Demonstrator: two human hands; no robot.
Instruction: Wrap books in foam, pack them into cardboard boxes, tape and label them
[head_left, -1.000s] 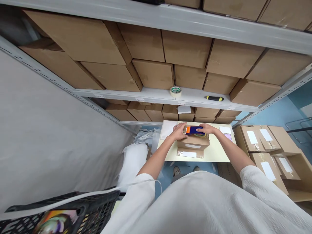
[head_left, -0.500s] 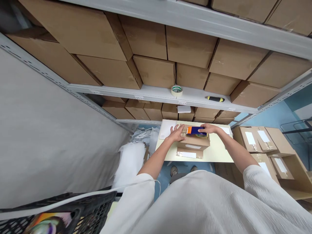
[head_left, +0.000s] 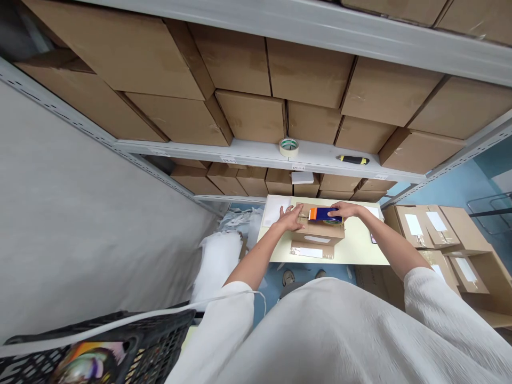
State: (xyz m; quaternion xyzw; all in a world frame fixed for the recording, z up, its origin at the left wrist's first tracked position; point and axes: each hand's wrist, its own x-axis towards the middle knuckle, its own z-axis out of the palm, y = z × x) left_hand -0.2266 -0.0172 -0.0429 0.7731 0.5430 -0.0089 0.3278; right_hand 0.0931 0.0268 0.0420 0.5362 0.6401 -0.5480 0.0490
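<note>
The right grip is clamped on a tape dispenser, its fingers closed over the blue and orange body, with the roll of clear tape under it. The dispenser sits on top of a cardboard box, directly against the right grip's palm side. The left grip is open, palm down with fingers spread, pressing on the box top just beside the dispenser's orange end. Strips of clear tape shine on the box top between the two grips.

The box stands on a pale yellow worktop, below both grips, with a white label on its near side. A white sheet of paper lies on the worktop just past the left grip. Well beyond both grips, a metal shelf carries a roll of masking tape and a black and yellow utility knife, with stacked cartons above and below. Well to the right of the right grip sit labelled cardboard boxes. Well behind the left grip, low down, is a black plastic crate.
</note>
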